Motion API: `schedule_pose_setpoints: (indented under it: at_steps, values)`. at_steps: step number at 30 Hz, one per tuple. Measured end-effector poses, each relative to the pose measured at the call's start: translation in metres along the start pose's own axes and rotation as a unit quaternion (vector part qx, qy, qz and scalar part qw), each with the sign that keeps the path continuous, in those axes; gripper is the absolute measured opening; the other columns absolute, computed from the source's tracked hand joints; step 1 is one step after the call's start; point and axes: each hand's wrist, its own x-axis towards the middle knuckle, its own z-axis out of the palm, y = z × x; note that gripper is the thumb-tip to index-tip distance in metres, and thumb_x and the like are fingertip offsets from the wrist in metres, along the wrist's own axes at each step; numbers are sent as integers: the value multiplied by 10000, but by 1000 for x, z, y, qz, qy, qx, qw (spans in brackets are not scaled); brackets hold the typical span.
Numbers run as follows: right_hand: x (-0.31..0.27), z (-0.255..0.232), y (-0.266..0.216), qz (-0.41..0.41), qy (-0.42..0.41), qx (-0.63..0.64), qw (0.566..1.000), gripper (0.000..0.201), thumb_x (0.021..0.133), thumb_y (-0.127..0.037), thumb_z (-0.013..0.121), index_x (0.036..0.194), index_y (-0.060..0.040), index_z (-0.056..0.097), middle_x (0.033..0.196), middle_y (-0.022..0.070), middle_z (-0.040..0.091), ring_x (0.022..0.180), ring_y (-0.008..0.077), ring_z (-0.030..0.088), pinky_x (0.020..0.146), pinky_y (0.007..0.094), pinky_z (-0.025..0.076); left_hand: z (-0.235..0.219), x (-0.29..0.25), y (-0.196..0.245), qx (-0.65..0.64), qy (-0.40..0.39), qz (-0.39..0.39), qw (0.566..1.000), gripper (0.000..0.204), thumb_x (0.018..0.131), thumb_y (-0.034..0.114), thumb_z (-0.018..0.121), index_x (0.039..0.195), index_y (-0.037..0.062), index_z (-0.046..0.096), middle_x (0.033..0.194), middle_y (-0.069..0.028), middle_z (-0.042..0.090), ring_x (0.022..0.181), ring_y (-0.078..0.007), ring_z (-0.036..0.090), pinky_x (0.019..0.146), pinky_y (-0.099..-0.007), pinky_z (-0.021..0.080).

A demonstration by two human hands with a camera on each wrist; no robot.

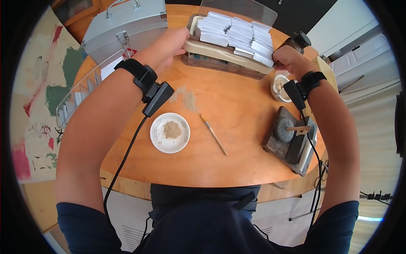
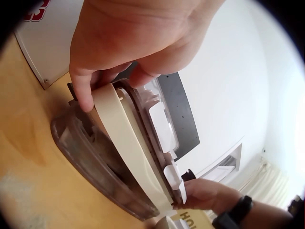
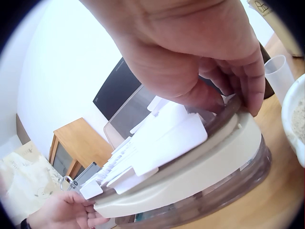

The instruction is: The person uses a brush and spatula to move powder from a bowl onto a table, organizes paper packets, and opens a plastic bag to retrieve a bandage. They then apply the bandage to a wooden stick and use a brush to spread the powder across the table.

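Observation:
A cream-rimmed tray (image 1: 224,51) packed with white paper cards (image 1: 234,31) is at the far side of the table. My left hand (image 1: 174,44) grips its left end; in the left wrist view, the fingers (image 2: 83,93) hook over the cream rim (image 2: 125,129). At the opposite end my right hand (image 1: 289,59) holds the tray, thumb inside and fingers outside in the right wrist view. Under the tray is a translucent brown box base (image 1: 211,64), and a gap shows between them in the left wrist view. A clear lid (image 1: 253,10) stands raised behind the cards.
Nearer on the table are a white dish (image 1: 185,142) of beige powder, a brush (image 1: 214,135) and spilled powder (image 1: 189,101). A white bowl (image 1: 275,94), a dark jar (image 1: 301,40) and a stone slab with a round grinder (image 1: 284,129) stand right. A silver case (image 1: 99,31) stands left.

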Motion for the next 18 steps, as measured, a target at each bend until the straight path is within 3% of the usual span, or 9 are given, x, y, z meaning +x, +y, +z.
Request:
schedule_pose_setpoints:
  at_steps: [2, 4, 10, 14, 18]
  values:
    - [-5, 0, -5, 2, 12, 1, 1000, 184, 831, -52, 568, 966, 23, 668, 988, 137, 646, 817, 252, 641, 697, 333, 559, 0, -2, 8, -44, 13, -3, 999, 246, 853, 165, 532, 1011, -15, 586, 1000, -101, 603, 935, -203, 587, 894, -330, 503]
    - [-8, 1, -8, 4, 25, 3, 1000, 182, 836, -60, 569, 963, 22, 671, 989, 135, 649, 815, 247, 641, 695, 327, 558, -4, -2, 14, -87, -25, -43, 995, 264, 901, 191, 525, 1063, -14, 569, 1036, -112, 606, 970, -215, 600, 901, -349, 517]
    - [-8, 2, -2, -13, 23, 22, 999, 126, 820, -20, 579, 904, -8, 673, 882, 100, 641, 753, 207, 640, 655, 301, 551, -3, 14, -11, -50, -24, -43, 998, 301, 918, 145, 556, 1154, -39, 526, 1093, -139, 578, 1017, -231, 590, 876, -331, 544]
    - [-7, -1, 2, -22, 35, 18, 999, 124, 818, -1, 571, 899, 15, 664, 886, 110, 645, 775, 210, 651, 659, 305, 554, -7, 11, -9, -97, -35, -40, 994, 282, 893, 100, 585, 1121, -57, 526, 1037, -140, 582, 980, -230, 600, 849, -327, 556]
    - [1, -5, 2, -34, 57, 32, 997, 146, 823, -54, 600, 892, 30, 698, 877, 120, 676, 723, 230, 650, 642, 295, 541, -8, 10, 3, -142, -33, -20, 989, 242, 909, 70, 564, 1112, -59, 543, 1116, -170, 595, 1048, -249, 603, 925, -362, 521]
